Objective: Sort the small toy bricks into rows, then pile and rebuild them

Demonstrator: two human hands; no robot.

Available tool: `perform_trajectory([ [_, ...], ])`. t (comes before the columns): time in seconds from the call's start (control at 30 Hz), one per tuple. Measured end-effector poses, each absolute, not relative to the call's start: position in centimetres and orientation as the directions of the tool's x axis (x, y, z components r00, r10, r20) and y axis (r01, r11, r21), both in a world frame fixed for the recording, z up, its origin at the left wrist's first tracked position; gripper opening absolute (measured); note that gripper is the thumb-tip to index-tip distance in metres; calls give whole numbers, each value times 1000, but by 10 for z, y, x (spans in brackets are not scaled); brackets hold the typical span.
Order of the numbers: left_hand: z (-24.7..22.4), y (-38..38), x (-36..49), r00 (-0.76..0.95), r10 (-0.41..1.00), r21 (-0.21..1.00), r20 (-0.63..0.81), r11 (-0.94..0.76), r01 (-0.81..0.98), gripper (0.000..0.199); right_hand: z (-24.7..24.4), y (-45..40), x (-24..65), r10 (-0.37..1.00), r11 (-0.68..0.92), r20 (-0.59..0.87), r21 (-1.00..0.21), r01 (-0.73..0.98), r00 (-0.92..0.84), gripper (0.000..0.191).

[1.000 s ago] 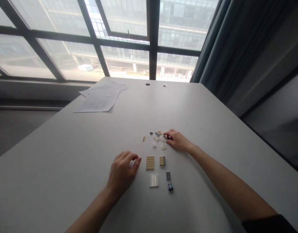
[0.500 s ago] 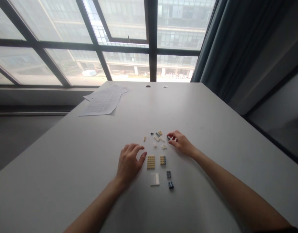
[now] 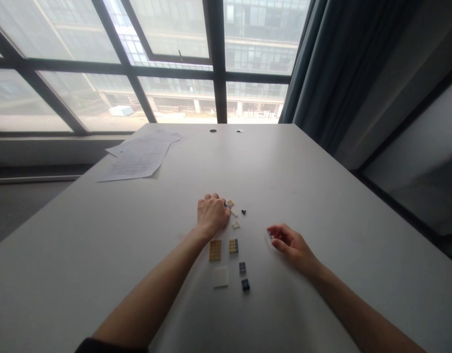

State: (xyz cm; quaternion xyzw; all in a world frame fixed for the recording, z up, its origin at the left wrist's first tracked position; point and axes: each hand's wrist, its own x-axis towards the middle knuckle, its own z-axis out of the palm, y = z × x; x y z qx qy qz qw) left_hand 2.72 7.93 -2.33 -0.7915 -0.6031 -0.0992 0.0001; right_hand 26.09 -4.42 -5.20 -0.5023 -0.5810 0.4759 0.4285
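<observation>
My left hand (image 3: pixel 213 214) is curled palm down over the far group of small building bricks, its fingertips hidden beneath it. Beside its fingers lie a small tan brick (image 3: pixel 230 202) and white pieces (image 3: pixel 236 224). At the right, my right hand (image 3: pixel 290 244) pinches a small light-and-dark building brick (image 3: pixel 269 234), mostly covered by the fingers. Nearer me sit a tan studded plate (image 3: pixel 214 250), a tan-and-grey block (image 3: pixel 234 246), a flat whitish plate (image 3: pixel 221 277), a grey brick (image 3: pixel 242 267) and a dark brick (image 3: pixel 245 285).
A tiny black piece (image 3: pixel 243 212) lies right of the far group. Printed papers (image 3: pixel 138 154) overlap at the back left of the white table (image 3: pixel 314 196). Two round holes are near its far edge, below the windows. A dark curtain (image 3: pixel 314 73) hangs at the right.
My left hand has moved forward over the far bricks and curled. My right hand has come back toward me and rightward with a small brick. The view has shifted slightly right.
</observation>
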Motion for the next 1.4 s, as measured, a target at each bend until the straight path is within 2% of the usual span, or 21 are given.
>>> perform_trajectory([
  [0.17, -22, 76, 29, 263, 953, 74, 153, -276, 958, 29, -57, -40, 259, 997, 6, 3, -999, 35, -75, 36],
  [0.27, -21, 76, 31, 260, 953, 63, 157, -273, 960, 31, -59, -41, 254, 996, -65, -57, -989, -131, -63, 37],
  [0.4, -21, 78, 33, 263, 953, 56, 153, -274, 960, 28, -56, -45, 245, 988, -149, -117, -893, -425, -100, 39],
  [0.5, -21, 78, 35, 266, 951, 54, 156, -277, 959, 28, -52, -48, 239, 984, -176, -135, -826, -535, -114, 37],
  [0.87, -20, 71, 38, 253, 951, 31, 177, -262, 965, 38, -52, -48, 236, 976, -212, -196, -803, -557, -90, 39],
  [1.07, -21, 70, 37, 269, 948, 66, 170, -283, 957, 32, -51, -47, 235, 977, -209, -198, -801, -562, -82, 40],
  [1.23, -24, 70, 36, 255, 952, 163, 172, -282, 945, 29, -53, -47, 236, 977, -212, -193, -796, -567, -94, 38],
  [1.4, -24, 71, 37, 244, 949, 361, 202, -304, 882, 24, -53, -47, 237, 974, -225, -190, -752, -620, -124, 35],
])
